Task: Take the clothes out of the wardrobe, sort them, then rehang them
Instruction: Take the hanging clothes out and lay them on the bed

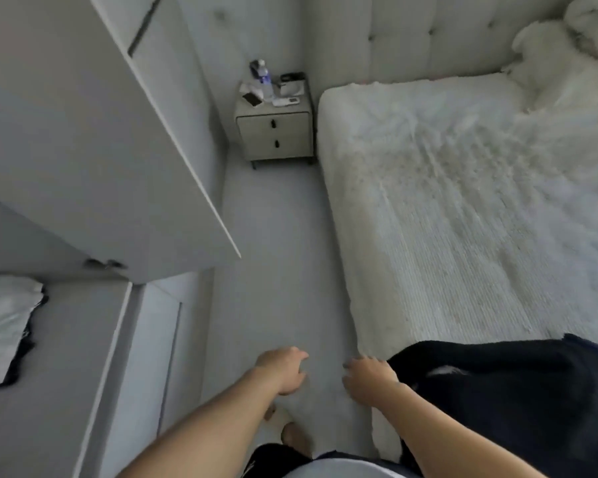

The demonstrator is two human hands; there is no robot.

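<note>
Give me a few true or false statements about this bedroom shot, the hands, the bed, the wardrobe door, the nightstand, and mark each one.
1. Both hands are empty. True: the left hand and right hand hold nothing.
2. A dark garment lies on the bed. True.
3. The wardrobe door is closed. False: it stands open.
4. The nightstand has nothing on top. False: a bottle and other small items sit there.
5. The dark garment is on a hanger. False: none shows.
</note>
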